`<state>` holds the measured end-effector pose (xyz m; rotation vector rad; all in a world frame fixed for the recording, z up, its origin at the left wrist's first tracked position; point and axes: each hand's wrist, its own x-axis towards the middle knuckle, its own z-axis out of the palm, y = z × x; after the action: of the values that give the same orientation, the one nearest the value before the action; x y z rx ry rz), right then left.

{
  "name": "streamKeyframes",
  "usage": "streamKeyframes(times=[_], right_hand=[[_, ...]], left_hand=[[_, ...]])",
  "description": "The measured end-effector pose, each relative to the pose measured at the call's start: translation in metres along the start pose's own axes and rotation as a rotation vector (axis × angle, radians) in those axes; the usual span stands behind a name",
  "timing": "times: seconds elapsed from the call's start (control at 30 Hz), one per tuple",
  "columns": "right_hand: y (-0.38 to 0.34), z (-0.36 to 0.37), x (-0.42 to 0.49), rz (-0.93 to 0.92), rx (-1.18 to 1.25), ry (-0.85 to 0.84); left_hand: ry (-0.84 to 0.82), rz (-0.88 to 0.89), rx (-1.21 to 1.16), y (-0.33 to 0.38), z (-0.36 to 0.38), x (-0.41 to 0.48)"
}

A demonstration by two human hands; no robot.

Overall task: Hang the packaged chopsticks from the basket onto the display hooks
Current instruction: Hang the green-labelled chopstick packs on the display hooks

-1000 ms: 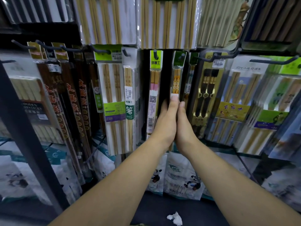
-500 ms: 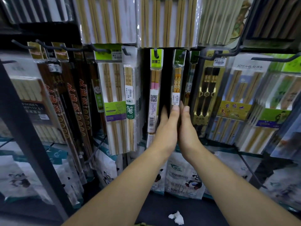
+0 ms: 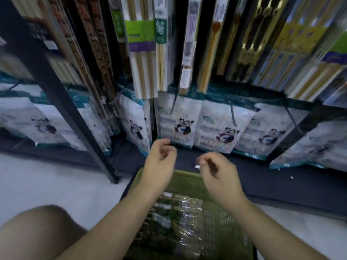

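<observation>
A green plastic basket point(image 3: 221, 218) sits on the floor below me, holding several clear-wrapped chopstick packs point(image 3: 180, 218). My left hand point(image 3: 159, 166) and my right hand point(image 3: 217, 173) hover just above the basket's far rim, fingers loosely curled and apart, holding nothing. Hung chopstick packs point(image 3: 185, 44) fill the rack above; their hooks are out of view.
White bags with panda prints point(image 3: 178, 124) line the bottom row of the rack. A black slanted rack post point(image 3: 62, 102) stands at the left. The dark base shelf point(image 3: 281, 182) lies behind the basket. My bare knee point(image 3: 37, 231) shows at lower left on the pale floor.
Both hands have left the hung packs and dropped down to above the basket. My view has tilted down from the hooks to the floor.
</observation>
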<state>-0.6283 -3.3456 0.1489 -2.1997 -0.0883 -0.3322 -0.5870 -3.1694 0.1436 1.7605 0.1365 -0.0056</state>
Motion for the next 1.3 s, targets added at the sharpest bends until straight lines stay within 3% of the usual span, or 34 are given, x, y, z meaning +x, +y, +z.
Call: streamKeyframes(times=[0.2,0.33,0.5,0.7,0.83,1.1,1.3], right_hand=[[0.061,0.072,-0.066,0.239,-0.22,-0.708],[0.121,0.115,-0.087,0.384,-0.342,-0.885],[0.169,0.162,-0.11,0.392,-0.418,-1.002],[0.186,0.199,-0.137,0.335,-0.445,-1.172],[0.191,0.208,-0.149,0.265,-0.509,-1.124],[0.193,0.216,-0.151,0.169,-0.654,-1.194],[0.198,0.207,-0.147,0.239,-0.541,-1.224]], left_hand=[[0.141,-0.23,0.447,-0.091,-0.053,-0.019],[0.15,-0.389,0.718,-0.148,-0.077,-0.042],[-0.031,-0.44,0.712,-0.193,-0.096,-0.055],[0.042,-0.383,0.701,-0.21,-0.098,-0.057],[0.04,-0.38,0.698,-0.215,-0.099,-0.057],[0.007,-0.403,0.687,-0.214,-0.1,-0.055],[0.014,-0.401,0.656,-0.215,-0.101,-0.055]])
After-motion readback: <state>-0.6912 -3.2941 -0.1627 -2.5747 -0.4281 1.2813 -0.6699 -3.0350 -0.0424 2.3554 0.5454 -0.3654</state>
